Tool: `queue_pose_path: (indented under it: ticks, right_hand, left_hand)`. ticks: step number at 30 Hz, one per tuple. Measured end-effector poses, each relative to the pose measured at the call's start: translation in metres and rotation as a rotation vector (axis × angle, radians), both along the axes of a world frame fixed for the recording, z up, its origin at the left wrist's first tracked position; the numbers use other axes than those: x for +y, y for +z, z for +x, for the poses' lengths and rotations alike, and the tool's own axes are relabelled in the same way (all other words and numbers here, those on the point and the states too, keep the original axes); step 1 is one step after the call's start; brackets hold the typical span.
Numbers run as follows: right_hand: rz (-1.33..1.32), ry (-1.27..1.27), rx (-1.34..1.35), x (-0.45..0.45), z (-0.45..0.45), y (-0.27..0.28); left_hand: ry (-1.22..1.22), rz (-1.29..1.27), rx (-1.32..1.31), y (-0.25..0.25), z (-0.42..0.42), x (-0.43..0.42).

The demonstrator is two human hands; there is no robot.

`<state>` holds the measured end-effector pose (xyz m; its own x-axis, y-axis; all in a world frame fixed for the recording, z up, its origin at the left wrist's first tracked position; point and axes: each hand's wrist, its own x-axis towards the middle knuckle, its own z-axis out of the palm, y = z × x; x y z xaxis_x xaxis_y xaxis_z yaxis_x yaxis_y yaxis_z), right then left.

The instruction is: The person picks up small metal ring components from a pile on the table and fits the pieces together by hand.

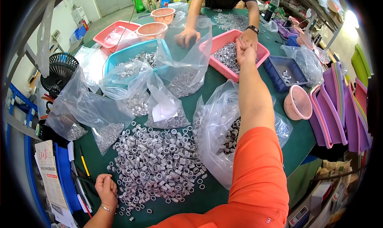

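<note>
My right hand (245, 52) reaches far forward over the pink basket (223, 72), which holds small grey metal parts. Its fingers are curled in, close against the co-worker's hand (250, 36) with a dark wristwatch; what lies in them is too small to make out. My left hand (106, 189), with a bracelet at the wrist, is closed at the left edge of a large pile of small ribbed metal rings (159, 164). Anything inside its fingers is hidden. Beneath my right arm stands an open clear bag (217, 124) with more rings.
Several clear bags of parts (107, 136) and a turquoise basket (113, 60) stand left of centre. A dark blue tray (275, 78), a pink cup-shaped basket (298, 102) and stacked purple trays (325, 116) are at right. A black fan (59, 72) and a newspaper (50, 176) are at left.
</note>
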<state>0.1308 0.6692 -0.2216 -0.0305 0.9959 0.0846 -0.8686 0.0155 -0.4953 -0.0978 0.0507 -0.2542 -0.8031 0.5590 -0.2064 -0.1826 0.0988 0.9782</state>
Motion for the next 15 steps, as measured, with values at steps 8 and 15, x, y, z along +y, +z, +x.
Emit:
queue_pose_path:
  ticks: [8,15]
  right_hand:
    - [-0.073,-0.074,0.078,-0.014,-0.003,0.013]
    - [-0.072,-0.033,0.038,-0.003,0.000,0.005]
  left_hand:
    - [0.003,-0.006,0.024,0.000,0.001,0.000]
    - [0.001,0.003,0.002,0.001,0.001,0.000]
